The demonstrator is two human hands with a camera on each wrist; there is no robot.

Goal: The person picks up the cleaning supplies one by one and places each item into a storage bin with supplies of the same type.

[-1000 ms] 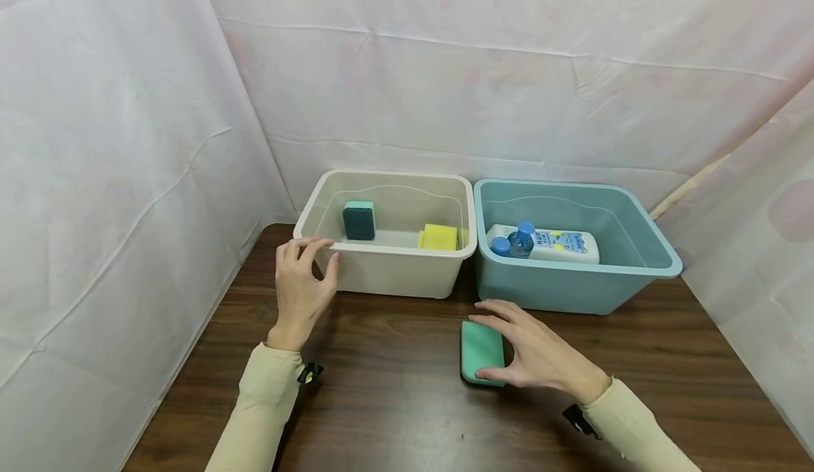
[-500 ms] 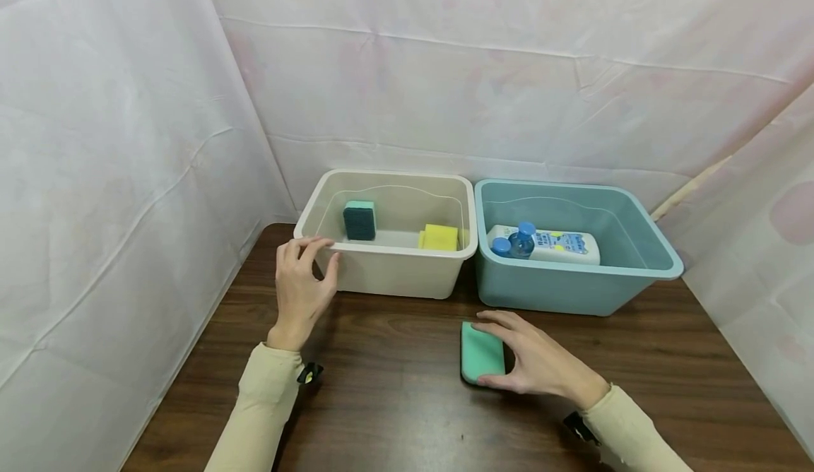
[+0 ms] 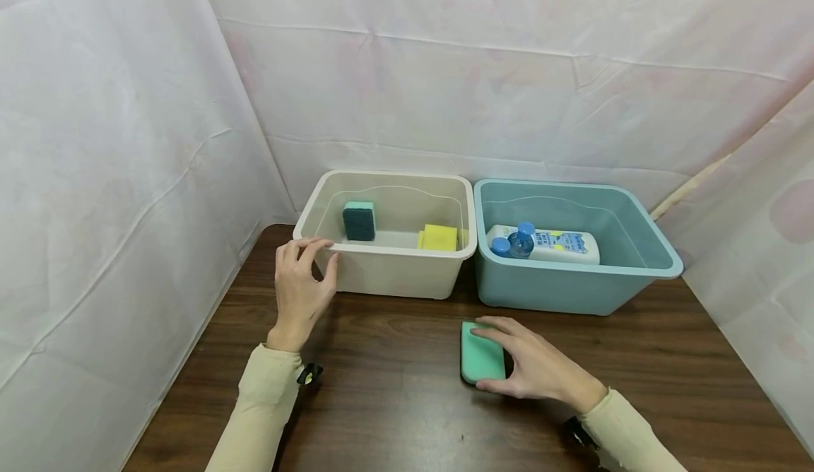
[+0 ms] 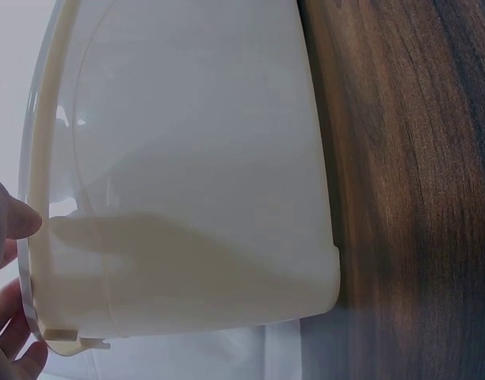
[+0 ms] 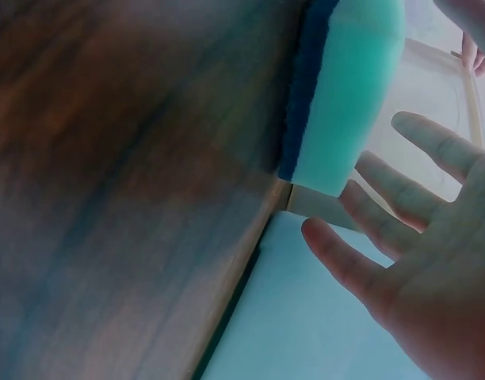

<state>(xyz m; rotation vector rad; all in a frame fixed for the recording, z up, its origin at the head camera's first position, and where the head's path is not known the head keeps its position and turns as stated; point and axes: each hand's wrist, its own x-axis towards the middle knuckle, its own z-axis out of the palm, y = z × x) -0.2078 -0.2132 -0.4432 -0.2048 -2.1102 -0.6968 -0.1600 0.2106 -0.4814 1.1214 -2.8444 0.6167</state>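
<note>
My left hand (image 3: 302, 295) holds the front left corner of the beige bin (image 3: 394, 274), fingers over its rim and thumb at the outer side. The left wrist view shows the fingertips (image 4: 13, 321) at that rim. A green sponge (image 3: 481, 355) with a dark scouring layer underneath lies on the table in front of the bins. My right hand (image 3: 540, 362) hovers at the sponge's right side, thumb near its front end and fingers over its far end. In the right wrist view those fingers are spread beside the sponge (image 5: 349, 95), not closed round it.
Inside the beige bin are a green and dark sponge (image 3: 359, 221) and a yellow sponge or cloth (image 3: 439, 237). To the right, a blue bin (image 3: 547, 292) holds a white bottle (image 3: 575, 246) and small blue-capped bottles (image 3: 523, 240). White sheeting hangs behind and beside the dark wooden table (image 3: 394, 408).
My right hand has shifted slightly toward me and to the right, uncovering more of the sponge. The sponge, the bins and my left hand have stayed in place.
</note>
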